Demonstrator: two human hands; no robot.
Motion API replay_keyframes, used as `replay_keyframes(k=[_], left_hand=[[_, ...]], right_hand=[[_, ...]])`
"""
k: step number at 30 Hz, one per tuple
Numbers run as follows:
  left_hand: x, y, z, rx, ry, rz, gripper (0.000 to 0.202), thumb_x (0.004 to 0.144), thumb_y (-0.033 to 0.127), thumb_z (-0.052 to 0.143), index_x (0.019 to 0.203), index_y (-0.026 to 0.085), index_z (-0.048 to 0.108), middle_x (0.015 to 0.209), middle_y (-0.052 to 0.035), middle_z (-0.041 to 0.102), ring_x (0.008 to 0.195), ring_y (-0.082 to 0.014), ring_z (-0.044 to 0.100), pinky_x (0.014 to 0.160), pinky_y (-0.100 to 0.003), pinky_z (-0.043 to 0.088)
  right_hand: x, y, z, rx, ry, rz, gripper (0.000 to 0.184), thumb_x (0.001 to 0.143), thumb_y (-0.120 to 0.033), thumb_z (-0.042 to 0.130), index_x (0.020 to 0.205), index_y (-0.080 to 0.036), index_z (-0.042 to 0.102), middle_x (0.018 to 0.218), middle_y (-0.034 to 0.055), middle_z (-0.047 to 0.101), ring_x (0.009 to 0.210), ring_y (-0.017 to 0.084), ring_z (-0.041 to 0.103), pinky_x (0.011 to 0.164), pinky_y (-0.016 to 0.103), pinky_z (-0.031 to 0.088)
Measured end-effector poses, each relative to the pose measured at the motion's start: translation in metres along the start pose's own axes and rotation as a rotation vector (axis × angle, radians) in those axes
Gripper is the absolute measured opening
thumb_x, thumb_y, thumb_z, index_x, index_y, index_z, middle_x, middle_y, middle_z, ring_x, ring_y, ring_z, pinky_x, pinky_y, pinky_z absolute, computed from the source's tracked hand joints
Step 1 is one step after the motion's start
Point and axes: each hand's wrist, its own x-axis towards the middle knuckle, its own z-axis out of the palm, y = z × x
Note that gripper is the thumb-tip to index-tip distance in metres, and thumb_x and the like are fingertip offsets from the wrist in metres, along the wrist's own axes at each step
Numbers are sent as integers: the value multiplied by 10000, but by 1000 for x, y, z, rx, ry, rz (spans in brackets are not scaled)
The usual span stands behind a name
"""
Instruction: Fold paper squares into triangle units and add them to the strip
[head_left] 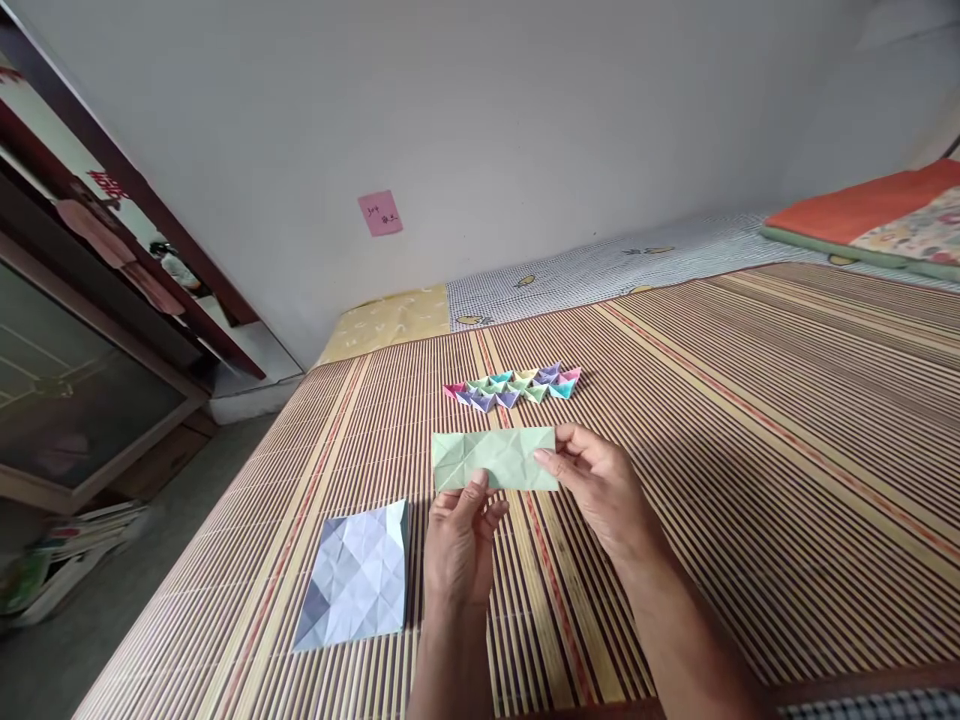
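A pale green sheet of folded paper [514, 452], creased all over and shaped as a long rectangle, is held up above the mat. My left hand [459, 535] pinches its lower edge, thumb in front and fingers behind. At its right end my right hand [596, 480] grips it between thumb and fingers. To the left of my hands lies a creased bluish-white paper square [358, 578], its upper right corner bent up. Beyond the green paper sit several small folded paper boats [514, 388] in pink, green, yellow, purple and blue.
A striped bamboo mat [720, 500] covers the bed. A pink note [380, 213] is stuck to the wall behind. Folded orange and floral bedding [862, 210] lies at the far right. On the left stand a mirror [161, 240] and a glass-fronted cabinet [67, 380].
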Motion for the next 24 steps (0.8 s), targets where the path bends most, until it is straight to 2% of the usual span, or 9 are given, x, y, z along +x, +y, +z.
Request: replay_keyframes(k=[1, 3, 9, 16, 20, 24], left_hand=[[1, 1, 0, -14, 12, -5, 335, 519, 137, 981, 698, 119, 698, 686, -9, 705, 606, -112, 660, 560, -210, 569], [2, 3, -2, -44, 30, -7, 311, 562, 148, 969, 712, 119, 698, 662, 4, 686, 572, -95, 645, 543, -192, 557], [9, 5, -5, -128, 31, 7, 264, 655, 154, 927, 777, 131, 694, 697, 19, 664, 546, -68, 612, 490, -158, 512], [11, 6, -14, -157, 12, 102, 260, 679, 199, 929, 767, 147, 691, 723, 27, 666, 644, -66, 643, 609, -146, 552], [8, 6, -10, -136, -19, 62, 296, 640, 192, 952, 786, 136, 700, 727, 9, 675, 665, -94, 663, 617, -177, 561], [3, 4, -2, -121, -78, 5, 294, 642, 189, 951, 802, 137, 711, 707, 23, 652, 581, -70, 596, 566, -181, 524]], right_hand=[[0, 0, -1, -8, -6, -1, 282, 799, -440, 801, 880, -192, 696, 828, 46, 720, 755, 208, 681, 677, 301, 558], [1, 0, -4, -11, -8, -4, 295, 801, -462, 797, 805, -190, 683, 798, 39, 700, 740, 200, 664, 663, 289, 543], [2, 2, -7, -30, -58, -16, 259, 817, -433, 795, 833, -194, 696, 816, 35, 692, 763, 197, 657, 676, 286, 536], [6, 11, -18, -74, -52, -19, 238, 834, -414, 785, 847, -197, 689, 800, 26, 685, 728, 183, 622, 641, 273, 504], [6, 12, -20, -78, -35, -16, 263, 836, -442, 776, 846, -196, 681, 796, 24, 673, 708, 177, 604, 621, 268, 485], [5, 8, -16, -70, -66, -2, 247, 839, -428, 768, 837, -195, 685, 725, -1, 619, 659, 161, 576, 592, 261, 464]])
